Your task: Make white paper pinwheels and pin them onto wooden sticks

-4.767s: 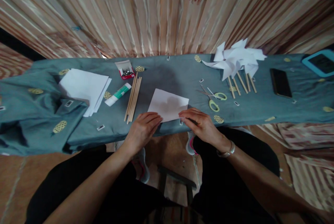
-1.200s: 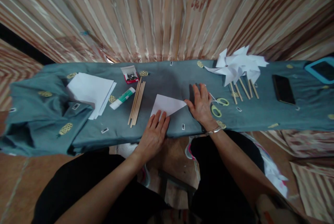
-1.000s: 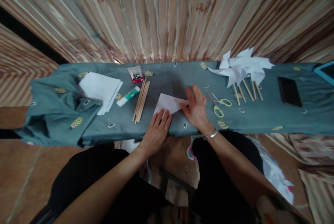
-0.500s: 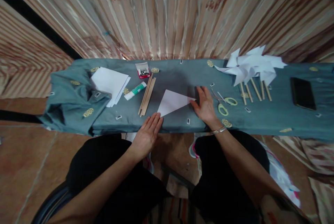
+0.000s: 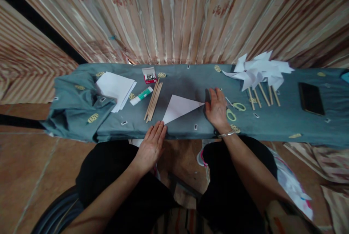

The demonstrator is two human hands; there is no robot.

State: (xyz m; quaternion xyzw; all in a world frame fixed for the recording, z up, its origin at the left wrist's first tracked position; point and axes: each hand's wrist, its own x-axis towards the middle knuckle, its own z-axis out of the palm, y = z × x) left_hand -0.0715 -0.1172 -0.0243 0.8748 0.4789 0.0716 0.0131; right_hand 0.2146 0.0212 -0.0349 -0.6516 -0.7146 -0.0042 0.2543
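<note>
A folded white paper triangle (image 5: pixel 181 107) lies flat on the cloth-covered table between my hands. My left hand (image 5: pixel 153 140) rests at the table's front edge, fingers stretched out, fingertips at the triangle's lower left corner. At the triangle's right tip, my right hand (image 5: pixel 217 110) lies with its fingers extended and palm down, partly covering a pair of scissors. The scissors' light green handles (image 5: pixel 235 111) show just right of that hand. Left of the paper are several thin wooden sticks (image 5: pixel 154 102) and a green and white glue stick (image 5: pixel 141 95).
White paper sheets (image 5: pixel 116 88) are stacked at the left. A small red and white box (image 5: pixel 149 76) of metal pins sits at the back. Paper pinwheels (image 5: pixel 259 69) on wooden sticks lie at the right, beside a black phone (image 5: pixel 311 98). A striped curtain (image 5: pixel 174 19) hangs behind the table.
My right hand has shifted slightly right and off the paper's tip, over the scissor blades. My left hand has slid a little down and left. The paper stays nearly in place.
</note>
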